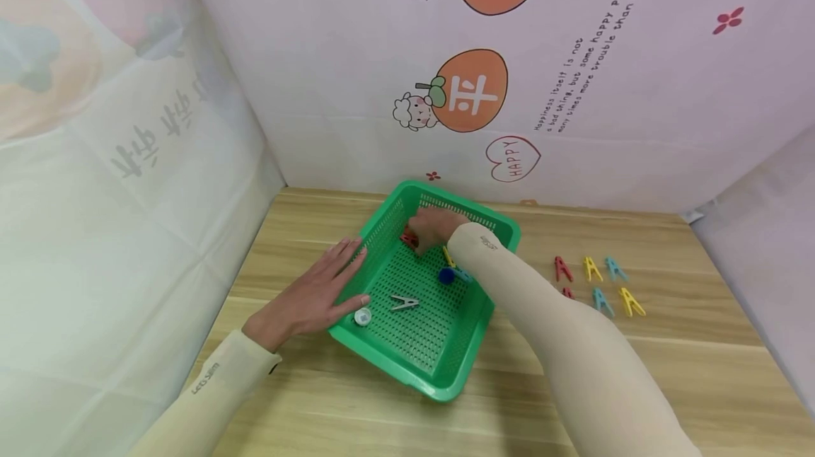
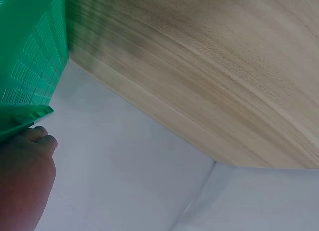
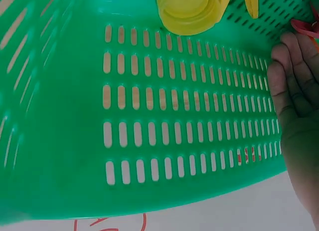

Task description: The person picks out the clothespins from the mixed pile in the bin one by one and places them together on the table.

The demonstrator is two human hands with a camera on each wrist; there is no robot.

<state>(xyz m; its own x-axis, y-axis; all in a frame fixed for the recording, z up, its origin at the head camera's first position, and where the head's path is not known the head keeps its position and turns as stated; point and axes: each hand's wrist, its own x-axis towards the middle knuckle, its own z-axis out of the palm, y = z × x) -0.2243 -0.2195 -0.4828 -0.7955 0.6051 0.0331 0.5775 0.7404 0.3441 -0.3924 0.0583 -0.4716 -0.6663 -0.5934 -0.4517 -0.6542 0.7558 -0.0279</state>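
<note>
A green plastic basket (image 1: 417, 375) stands turned at an angle on the table. My left hand (image 1: 321, 291) rests on its left rim, fingers fairly straight, thumb reaching over the inside. Deep in the far left part of the basket, my right hand (image 1: 436, 226) has curled fingers around a red clothespin (image 1: 409, 238); the hand hides part of the grip. Also in the basket lie a grey clothespin (image 1: 404, 303), a white cap (image 1: 362, 316), a dark blue cap (image 1: 446, 276), a blue clothespin (image 1: 463, 275) and a yellow clothespin (image 1: 448, 257). The right wrist view shows a round yellow cap (image 3: 187, 11).
Right of the basket, clothespins lie in two rows on the wooden table (image 1: 688, 351), among them a red one (image 1: 563, 269), a yellow one (image 1: 591, 269) and a blue one (image 1: 615, 269). My right sleeve partly covers the nearer row. Printed white cloth (image 1: 344, 75) walls the back and sides.
</note>
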